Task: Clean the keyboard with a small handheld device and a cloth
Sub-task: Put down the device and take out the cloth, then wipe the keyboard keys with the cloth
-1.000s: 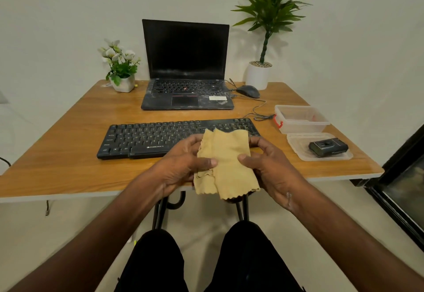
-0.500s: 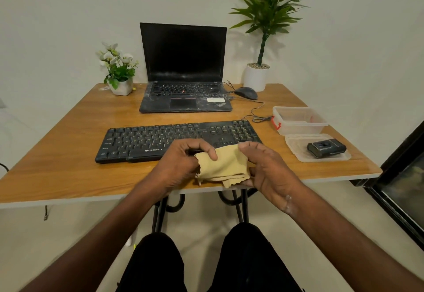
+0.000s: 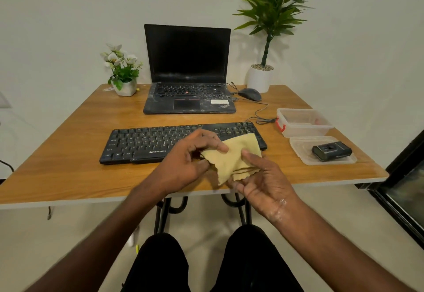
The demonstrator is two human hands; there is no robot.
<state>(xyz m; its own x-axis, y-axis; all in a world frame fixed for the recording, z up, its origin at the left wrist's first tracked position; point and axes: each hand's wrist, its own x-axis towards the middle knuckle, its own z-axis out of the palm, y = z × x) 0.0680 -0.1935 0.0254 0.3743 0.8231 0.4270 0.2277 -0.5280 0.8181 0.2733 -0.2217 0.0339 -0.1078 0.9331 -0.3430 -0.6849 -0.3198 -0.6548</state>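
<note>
Both hands, the left hand [image 3: 183, 165] and right hand [image 3: 263, 181], pinch the folded yellow cloth [image 3: 234, 161] in their grip just above the keyboard [image 3: 146, 145] on the tabletop [image 3: 68, 165], apparently readying it; next, press it onto the keys.

Yellow cloth [image 3: 236, 158], black keyboard [image 3: 146, 142]

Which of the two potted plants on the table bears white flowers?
The small plant at the table's far left corner, beside the laptop. The tall plant on the right has only green leaves.
</note>
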